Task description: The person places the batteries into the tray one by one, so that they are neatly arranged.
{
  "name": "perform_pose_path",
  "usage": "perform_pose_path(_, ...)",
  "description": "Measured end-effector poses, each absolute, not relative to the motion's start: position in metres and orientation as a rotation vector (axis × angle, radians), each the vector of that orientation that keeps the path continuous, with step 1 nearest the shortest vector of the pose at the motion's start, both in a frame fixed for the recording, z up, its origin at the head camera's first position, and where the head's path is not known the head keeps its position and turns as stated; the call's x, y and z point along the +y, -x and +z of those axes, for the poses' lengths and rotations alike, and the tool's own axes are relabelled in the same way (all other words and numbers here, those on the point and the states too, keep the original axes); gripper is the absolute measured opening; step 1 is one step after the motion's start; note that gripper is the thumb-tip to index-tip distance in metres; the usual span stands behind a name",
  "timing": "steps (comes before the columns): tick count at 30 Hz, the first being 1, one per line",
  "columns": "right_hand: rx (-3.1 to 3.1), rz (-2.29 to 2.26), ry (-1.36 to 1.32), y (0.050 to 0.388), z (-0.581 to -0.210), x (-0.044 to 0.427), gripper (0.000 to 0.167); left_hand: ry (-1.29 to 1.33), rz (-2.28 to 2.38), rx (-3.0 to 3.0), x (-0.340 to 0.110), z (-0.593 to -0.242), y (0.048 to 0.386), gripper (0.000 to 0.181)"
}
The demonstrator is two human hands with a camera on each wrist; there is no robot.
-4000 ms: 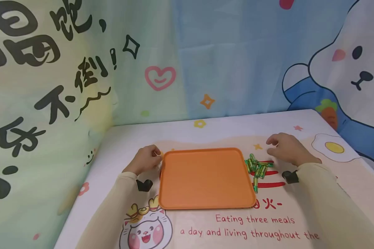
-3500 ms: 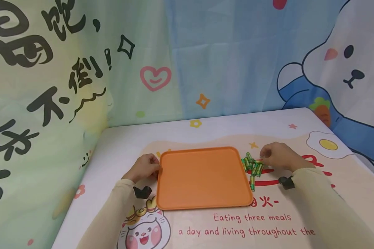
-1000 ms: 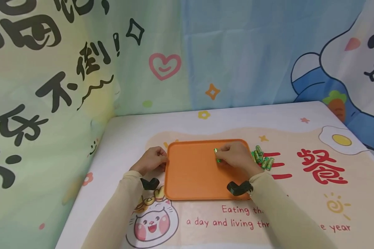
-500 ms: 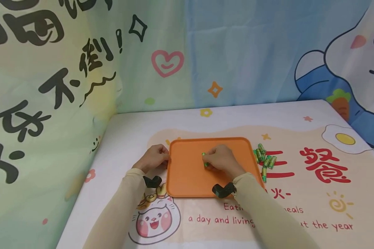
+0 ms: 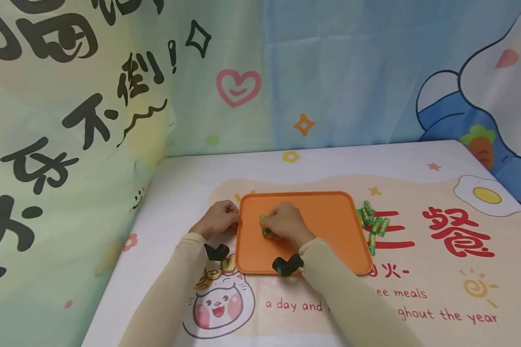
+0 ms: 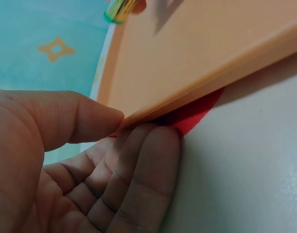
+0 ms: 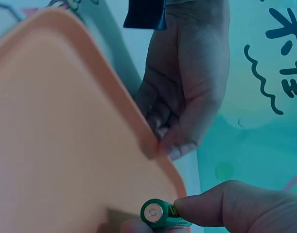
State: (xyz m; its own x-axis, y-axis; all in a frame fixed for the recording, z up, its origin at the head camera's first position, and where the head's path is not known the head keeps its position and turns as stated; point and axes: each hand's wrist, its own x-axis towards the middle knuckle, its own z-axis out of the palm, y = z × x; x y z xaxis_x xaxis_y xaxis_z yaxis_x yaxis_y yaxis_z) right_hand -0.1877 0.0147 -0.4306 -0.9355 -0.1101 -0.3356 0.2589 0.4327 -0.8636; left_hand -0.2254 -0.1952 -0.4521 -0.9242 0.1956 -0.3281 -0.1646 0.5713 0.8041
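Right fingers (image 5: 277, 222): you have them drawn together, thumb against the tips, pinching one battery (image 7: 155, 213) by its sides; a metal end faces the right wrist view.
Left fingers (image 6: 155, 162): you have them curled at the left rim of the tray (image 5: 334, 221), thumb on the edge and tips below it, with no battery in them.
Battery's place: over the left half of the tray, a little below the middle of the head frame; whether its lower end touches the tray does not show.
Battery's handling: likely rigid, small and fairly heavy for its size; the green wrapper looks smooth, so expect it to roll or twist if you pinch off-centre.
Battery's hold: your best grip is probably mid-barrel, thumb opposite the tips, clear of both ends.
Tray's handling: it looks like thin, stiff plastic, light enough to slide when bumped; the raised rim gives you the surest hold.
Other batteries (image 5: 377, 225): a loose cluster on the tabletop (image 5: 330, 166), just beside the tray's right rim, right of centre in the head frame; their round sides may let them roll if you nudge them.
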Motion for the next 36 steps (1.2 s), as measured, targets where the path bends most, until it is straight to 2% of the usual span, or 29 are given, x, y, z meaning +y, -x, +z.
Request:
perform_pose_path(16, 2.383, -1.464, -0.125, 0.194, -0.431, -0.018, 0.017, -0.03, 1.256, 2.459, -0.197, -0.456, 0.227, 0.012)
perform_pose_path(36, 2.471, -1.361, -0.119, 0.204, -0.432, -0.033, 0.02, -0.04, 1.255, 2.468, -0.196, -0.454, 0.226, 0.01)
